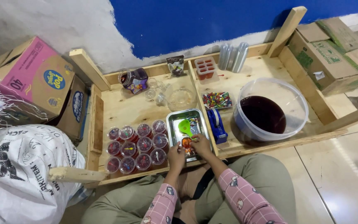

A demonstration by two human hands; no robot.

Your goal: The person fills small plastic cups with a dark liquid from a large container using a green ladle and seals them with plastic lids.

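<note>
Quick count from my spot: eleven sealed jelly cups (136,146), one steel tray (174,124), one green scoop (184,126), one blue tape dispenser (217,122), one big tub of dark liquid (270,110), three cardboard boxes (38,79).

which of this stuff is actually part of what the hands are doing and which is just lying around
In hand:
- left hand and right hand on a small cup
- metal tray
- green funnel
- filled cups
- tub of dark liquid

Lying about:
- tape dispenser
- cardboard boxes
- white sack
- jar
</note>
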